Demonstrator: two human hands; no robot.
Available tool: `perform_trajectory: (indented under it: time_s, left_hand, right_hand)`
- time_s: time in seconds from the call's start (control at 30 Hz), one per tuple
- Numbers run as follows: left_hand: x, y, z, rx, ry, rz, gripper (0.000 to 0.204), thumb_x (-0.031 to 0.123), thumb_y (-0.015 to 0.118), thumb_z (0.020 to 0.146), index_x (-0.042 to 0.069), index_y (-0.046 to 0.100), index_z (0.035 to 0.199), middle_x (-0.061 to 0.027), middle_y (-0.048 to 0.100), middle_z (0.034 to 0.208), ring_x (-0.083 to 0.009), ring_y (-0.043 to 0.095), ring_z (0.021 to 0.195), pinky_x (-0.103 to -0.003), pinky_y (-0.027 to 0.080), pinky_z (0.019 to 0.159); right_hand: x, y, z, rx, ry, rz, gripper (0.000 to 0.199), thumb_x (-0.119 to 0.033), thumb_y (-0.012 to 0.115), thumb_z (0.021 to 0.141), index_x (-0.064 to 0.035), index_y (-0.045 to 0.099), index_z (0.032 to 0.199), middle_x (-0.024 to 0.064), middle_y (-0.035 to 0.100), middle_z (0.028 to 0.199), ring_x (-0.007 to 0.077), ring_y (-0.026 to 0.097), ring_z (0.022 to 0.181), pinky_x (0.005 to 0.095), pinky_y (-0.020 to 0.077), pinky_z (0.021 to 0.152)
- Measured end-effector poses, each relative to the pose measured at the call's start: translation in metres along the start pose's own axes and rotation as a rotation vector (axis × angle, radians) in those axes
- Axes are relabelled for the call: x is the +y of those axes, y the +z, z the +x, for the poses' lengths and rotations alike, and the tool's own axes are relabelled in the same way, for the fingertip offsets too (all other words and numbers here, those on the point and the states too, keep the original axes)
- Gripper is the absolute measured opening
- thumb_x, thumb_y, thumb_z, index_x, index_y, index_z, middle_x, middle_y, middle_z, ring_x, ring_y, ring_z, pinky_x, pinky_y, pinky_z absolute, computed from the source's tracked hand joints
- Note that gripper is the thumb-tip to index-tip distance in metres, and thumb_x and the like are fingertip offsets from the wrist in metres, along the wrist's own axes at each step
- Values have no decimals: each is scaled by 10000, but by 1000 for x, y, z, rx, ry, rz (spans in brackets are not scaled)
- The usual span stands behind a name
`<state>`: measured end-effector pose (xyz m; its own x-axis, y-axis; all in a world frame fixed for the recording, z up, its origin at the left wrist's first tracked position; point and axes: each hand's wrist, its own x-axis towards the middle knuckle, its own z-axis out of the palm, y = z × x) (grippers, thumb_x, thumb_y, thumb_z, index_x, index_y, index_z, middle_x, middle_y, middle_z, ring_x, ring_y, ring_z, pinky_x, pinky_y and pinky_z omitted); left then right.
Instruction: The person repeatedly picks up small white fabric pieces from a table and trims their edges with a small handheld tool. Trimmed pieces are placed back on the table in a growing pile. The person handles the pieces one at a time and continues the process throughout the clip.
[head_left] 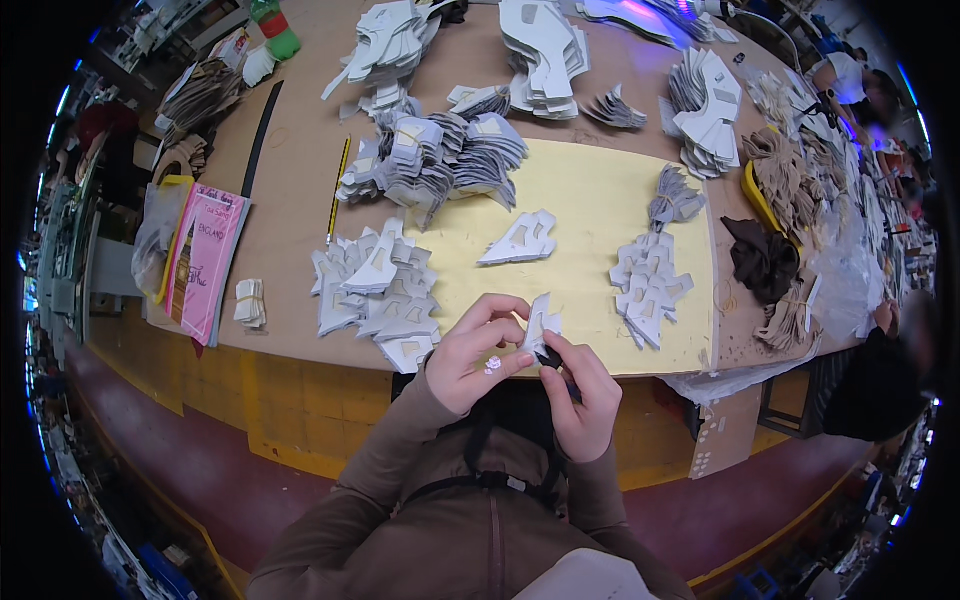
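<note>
A small white cut-out piece (541, 322) stands upright between my two hands, over the front edge of the table. My left hand (478, 356) pinches it from the left with thumb and fingers. At its lower right, my right hand (583, 388) is closed on the piece, and a small black thing (548, 357) shows at the fingertips, too hidden to name. Just beyond lies a short stack of white cut-outs (521, 239) on the yellow sheet (575, 190). Loose white pieces (382, 285) are heaped left of my hands, and more pieces (648, 285) lie to the right.
Large stacks of grey-white pieces (435, 155) fill the far side. A yellow pencil (338, 190), a pink book (208, 262) and a banded white bundle (250, 303) lie left. Dark cloth (762, 258) and brown bundles (782, 170) are right. Another person (870, 385) is at the right.
</note>
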<state>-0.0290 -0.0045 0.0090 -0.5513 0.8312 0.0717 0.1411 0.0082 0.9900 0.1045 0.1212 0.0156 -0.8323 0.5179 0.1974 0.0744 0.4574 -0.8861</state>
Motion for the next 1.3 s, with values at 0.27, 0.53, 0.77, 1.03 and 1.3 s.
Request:
perform_trajectory:
  time_s: [0.27, 0.53, 0.77, 1.03, 1.3]
  left_hand:
    - [1, 3, -4, 7, -1, -76, 200, 138, 706, 865, 9, 558, 903, -133, 503, 1164, -235, 492, 1050, -335, 379, 975]
    - [1, 3, -8, 16, -3, -143, 210, 156, 718, 860, 18, 563, 897, -114, 501, 1152, -229, 475, 1067, -332, 363, 982]
    - [-1, 3, -10, 1, 20, -148, 177, 128, 694, 881, -4, 592, 941, -106, 525, 1109, -220, 506, 1038, -322, 388, 949]
    - [-1, 5, -9, 9, 54, -131, 176, 128, 666, 912, -22, 608, 982, -109, 548, 1100, -220, 544, 1034, -302, 417, 932]
    - [3, 7, -12, 72, 91, -12, 150, 100, 679, 897, -15, 603, 955, -128, 594, 1088, -222, 595, 971, -302, 465, 863]
  right_hand:
    - [-1, 2, -1, 27, -68, -2, 339, 25, 697, 836, 7, 654, 1172, 148, 658, 871, 235, 650, 682, 301, 504, 599]
    - [-3, 1, -3, 18, -87, 50, 347, 38, 704, 822, 15, 661, 1165, 138, 649, 845, 209, 616, 648, 284, 481, 573]
    - [-3, 4, -6, 47, -50, 113, 349, 23, 707, 830, 11, 661, 1176, 113, 633, 827, 164, 543, 611, 262, 444, 558]
    - [-5, 11, -13, 136, -55, 67, 358, 43, 714, 810, -27, 690, 1161, 97, 620, 844, 165, 557, 637, 255, 456, 574]
    - [4, 18, -11, 231, -273, -65, 340, 71, 719, 784, -62, 732, 1098, 90, 608, 851, 187, 572, 652, 268, 470, 576]
